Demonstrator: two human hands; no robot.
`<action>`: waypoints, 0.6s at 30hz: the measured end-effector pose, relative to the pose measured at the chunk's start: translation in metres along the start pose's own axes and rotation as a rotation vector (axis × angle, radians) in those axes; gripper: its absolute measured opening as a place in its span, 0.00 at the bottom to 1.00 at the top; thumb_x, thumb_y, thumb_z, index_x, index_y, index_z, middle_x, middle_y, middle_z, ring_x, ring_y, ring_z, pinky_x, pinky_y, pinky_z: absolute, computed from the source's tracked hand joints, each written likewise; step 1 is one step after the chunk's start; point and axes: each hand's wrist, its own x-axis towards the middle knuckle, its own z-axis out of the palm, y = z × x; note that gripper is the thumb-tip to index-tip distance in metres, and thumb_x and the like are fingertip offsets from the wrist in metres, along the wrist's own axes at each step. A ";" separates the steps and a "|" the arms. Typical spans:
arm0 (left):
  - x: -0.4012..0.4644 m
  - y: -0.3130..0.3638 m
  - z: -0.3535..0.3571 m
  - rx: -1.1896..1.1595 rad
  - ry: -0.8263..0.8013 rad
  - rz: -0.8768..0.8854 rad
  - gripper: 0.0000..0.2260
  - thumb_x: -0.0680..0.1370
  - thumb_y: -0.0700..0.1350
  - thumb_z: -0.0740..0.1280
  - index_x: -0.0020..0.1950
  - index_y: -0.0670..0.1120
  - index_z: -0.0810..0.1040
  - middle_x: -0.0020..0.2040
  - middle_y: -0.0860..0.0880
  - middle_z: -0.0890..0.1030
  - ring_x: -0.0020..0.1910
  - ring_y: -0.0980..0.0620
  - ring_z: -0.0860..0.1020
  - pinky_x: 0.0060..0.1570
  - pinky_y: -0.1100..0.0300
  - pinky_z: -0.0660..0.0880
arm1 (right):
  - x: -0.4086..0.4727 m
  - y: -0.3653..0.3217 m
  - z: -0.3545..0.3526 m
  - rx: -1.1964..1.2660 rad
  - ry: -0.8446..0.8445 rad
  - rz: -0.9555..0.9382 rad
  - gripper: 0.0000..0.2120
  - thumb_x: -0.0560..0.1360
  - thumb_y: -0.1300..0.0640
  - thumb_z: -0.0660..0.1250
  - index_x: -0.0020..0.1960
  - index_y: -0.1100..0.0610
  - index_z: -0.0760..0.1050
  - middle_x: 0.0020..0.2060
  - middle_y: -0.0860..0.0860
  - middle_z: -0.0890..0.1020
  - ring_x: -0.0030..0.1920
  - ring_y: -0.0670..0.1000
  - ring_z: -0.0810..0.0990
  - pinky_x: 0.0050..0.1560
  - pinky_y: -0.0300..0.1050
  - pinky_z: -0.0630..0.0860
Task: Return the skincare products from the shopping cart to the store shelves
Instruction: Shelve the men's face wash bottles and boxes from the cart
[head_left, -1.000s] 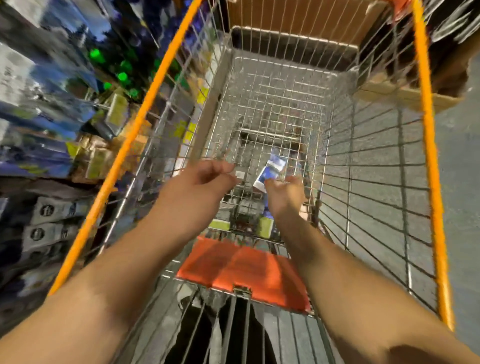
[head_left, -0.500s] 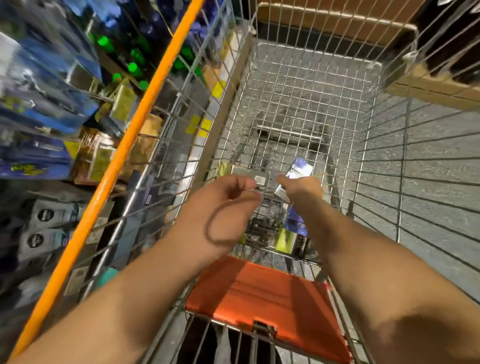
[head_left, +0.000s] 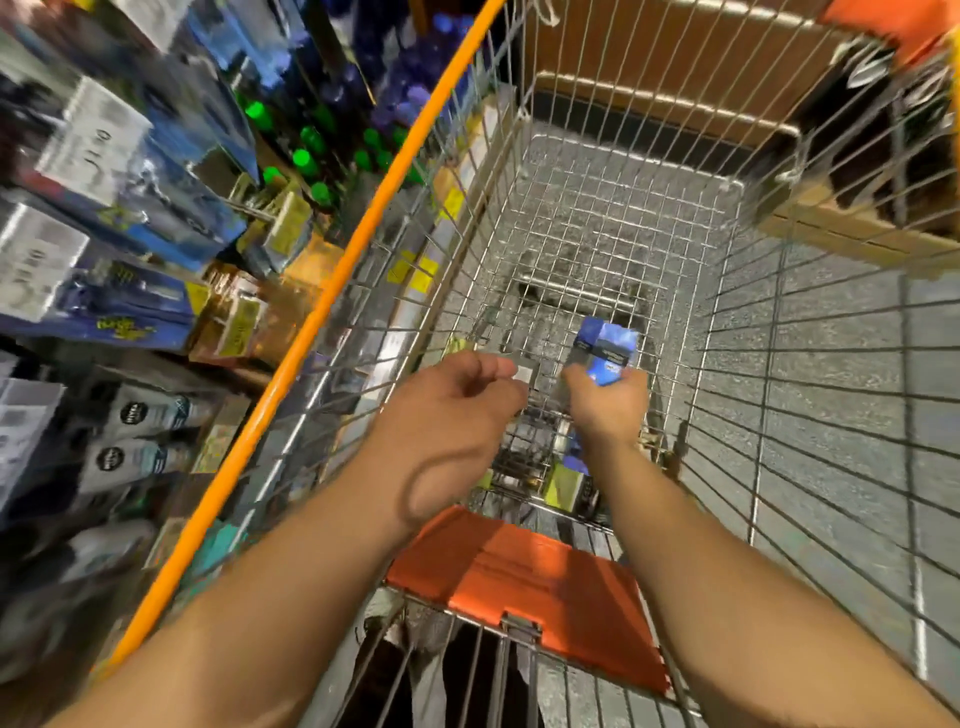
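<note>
Blue box (head_left: 605, 348) lifted higher in right hand (head_left: 608, 402) (label blurred)

round NIVEA logos on grey tubes (head_left: 150, 415), other labels blurred

One shopping cart (head_left: 597, 218), two hands, one blue box (head_left: 605, 351) held, two dark tubes (head_left: 150, 436) shelved.

shelf goods (head_left: 130, 218) at left blurred, labels unreadable. right hand (head_left: 608, 410) hides lower end of blue box (head_left: 605, 345). forearms cut off at near edge.
</note>
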 end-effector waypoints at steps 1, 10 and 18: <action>-0.007 0.003 0.000 0.008 0.019 0.006 0.10 0.77 0.53 0.72 0.56 0.53 0.83 0.40 0.59 0.82 0.42 0.60 0.80 0.46 0.61 0.76 | -0.009 -0.006 -0.004 0.029 0.008 -0.065 0.15 0.63 0.48 0.73 0.38 0.59 0.74 0.35 0.60 0.82 0.30 0.52 0.77 0.27 0.50 0.74; -0.073 0.052 -0.041 -0.140 0.059 0.069 0.05 0.78 0.52 0.70 0.52 0.57 0.85 0.49 0.52 0.86 0.42 0.54 0.80 0.46 0.53 0.77 | -0.117 -0.105 -0.051 0.080 -0.071 -0.434 0.15 0.67 0.42 0.74 0.47 0.41 0.70 0.46 0.52 0.80 0.47 0.58 0.80 0.49 0.62 0.79; -0.156 0.102 -0.108 -0.309 0.088 0.277 0.08 0.82 0.51 0.65 0.58 0.53 0.82 0.49 0.50 0.83 0.42 0.52 0.79 0.45 0.50 0.79 | -0.234 -0.198 -0.081 0.065 -0.194 -0.863 0.20 0.65 0.52 0.80 0.52 0.48 0.75 0.48 0.43 0.75 0.50 0.35 0.75 0.51 0.25 0.67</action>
